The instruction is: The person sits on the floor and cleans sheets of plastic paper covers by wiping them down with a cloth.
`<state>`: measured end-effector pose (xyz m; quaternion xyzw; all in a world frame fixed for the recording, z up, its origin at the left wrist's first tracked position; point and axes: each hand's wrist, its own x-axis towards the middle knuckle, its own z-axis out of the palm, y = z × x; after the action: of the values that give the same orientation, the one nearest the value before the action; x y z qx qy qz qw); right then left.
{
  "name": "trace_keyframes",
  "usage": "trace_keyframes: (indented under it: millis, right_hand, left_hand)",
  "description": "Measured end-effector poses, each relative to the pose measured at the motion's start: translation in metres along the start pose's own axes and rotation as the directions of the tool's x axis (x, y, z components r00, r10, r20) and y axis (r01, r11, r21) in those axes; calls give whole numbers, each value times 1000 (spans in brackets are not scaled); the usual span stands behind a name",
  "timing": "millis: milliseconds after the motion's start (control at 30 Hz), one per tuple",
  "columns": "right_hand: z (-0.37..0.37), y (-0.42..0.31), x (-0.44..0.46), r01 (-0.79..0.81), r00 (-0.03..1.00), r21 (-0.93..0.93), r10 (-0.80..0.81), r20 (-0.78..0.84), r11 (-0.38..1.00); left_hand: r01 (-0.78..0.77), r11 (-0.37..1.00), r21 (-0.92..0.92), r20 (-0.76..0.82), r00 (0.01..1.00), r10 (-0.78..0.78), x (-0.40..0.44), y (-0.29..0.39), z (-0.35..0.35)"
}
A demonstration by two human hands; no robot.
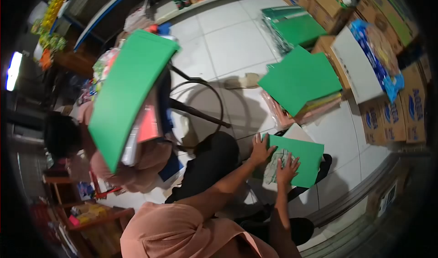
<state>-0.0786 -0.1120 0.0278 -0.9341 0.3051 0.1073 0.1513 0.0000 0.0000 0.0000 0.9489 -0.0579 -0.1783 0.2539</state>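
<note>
Beyond the hands, a white tiled floor is spread with goods. To the far right of them, cardboard boxes are stacked by the wall, probably so that floor space is saved. To the far left, another person is partly hidden behind a large green board; how it is propped up cannot be told. Ahead and to the right, green folders are laid loosely over pink and yellow ones, seemingly so that they can be picked up within easy reach. Farther off in that direction, a wrapped green bundle is kept in clear plastic, likely against dust. A dark metal ring frame is seen ahead and to the left, and a pale slipper lies past it.

The green sheet is found directly under the hands, low in front of the body. Its near left corner is covered by the left hand, opened flat, while the right hand is rested with spread fingers by its lower left part, over a patterned pale piece. The hands are near each other but apart, and nothing is gripped; the sheet is presumably steadied by light pressure. What supports it underneath cannot be made out.
</note>
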Motion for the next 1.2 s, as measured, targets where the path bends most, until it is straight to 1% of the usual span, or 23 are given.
trace_keyframes:
  millis: [67,100,133,200,233,300,367,400,467,533,567,633,700,733,767,800,867,900,967,1000,1133,1167,1200]
  right_hand:
    - [-13,-12,-8,18,969,68,0,-248,997]
    - [76,0,-8,39,948,173,18,-317,984]
    - [77,12,1,58,897,185,30,-441,981]
    - [80,15,6,46,873,198,57,-484,979]
    - [78,18,9,19,867,196,82,-492,980]
    - [76,18,12,15,857,218,100,-506,976]
    - [81,24,7,7,841,251,130,-524,968]
    - [83,27,6,22,833,284,139,-535,959]
    - [86,23,3,62,817,357,158,-555,932]
    - [93,20,-5,58,810,338,154,-566,939]
    - [95,21,-2,70,805,315,133,-578,946]
    - [96,20,0,87,795,272,98,-599,958]
    - [98,15,-1,74,797,234,83,-598,969]
    - [98,12,-2,57,784,234,102,-613,971]
    - [99,10,-3,29,811,195,91,-578,980]
    - [99,7,-4,1,837,156,84,-541,988]
    - [101,-5,-9,13,814,213,113,-569,977]
    - [100,-12,-12,13,802,233,129,-583,972]
    - [95,-23,-20,-33,835,200,137,-533,979]
    - [93,-26,-24,-54,841,192,148,-520,980]
    - [92,-31,-41,-32,872,183,117,-476,983]
    - [92,-30,-46,-46,865,189,134,-483,981]
    - [92,-30,-49,-47,875,188,131,-466,981]
  left_hand:
    - [-61,969,-241,-101,994,37,-3,14,6]
    - [-63,960,-271,-145,989,24,-1,-41,68]
    - [-102,913,-394,-185,982,30,1,-27,81]
    - [-35,966,-254,-235,972,-26,-1,-9,70]
    - [-55,965,-256,-218,976,-2,1,0,66]
    - [20,973,-230,-148,987,-56,3,7,59]
    - [-9,942,-335,-140,989,-40,-1,3,59]
    - [-27,939,-342,-133,991,-20,-4,2,61]
    - [-64,907,-417,-177,984,-11,-8,-2,58]
    - [-146,865,-479,-259,966,20,-9,-9,64]
    - [-169,855,-490,-258,965,43,-7,-11,68]
    - [-362,788,-498,-490,867,89,0,-21,80]
    - [-406,719,-564,-521,850,71,13,-36,93]
    - [-423,706,-568,-516,851,95,8,-35,82]
    - [-274,620,-735,-339,941,14,2,-35,70]
    - [-94,516,-851,-133,990,-39,-2,-36,62]
    - [-57,344,-937,-80,995,-55,3,-45,69]
    - [-60,343,-938,-74,997,-29,3,-49,70]
    - [-25,85,-996,-17,996,87,5,-59,72]
    - [-21,89,-996,-10,993,115,5,-63,72]
    - [203,95,-975,217,962,168,0,-76,64]
    - [207,103,-973,223,957,184,-5,-78,63]
    - [139,192,-971,173,970,172,-10,-80,61]
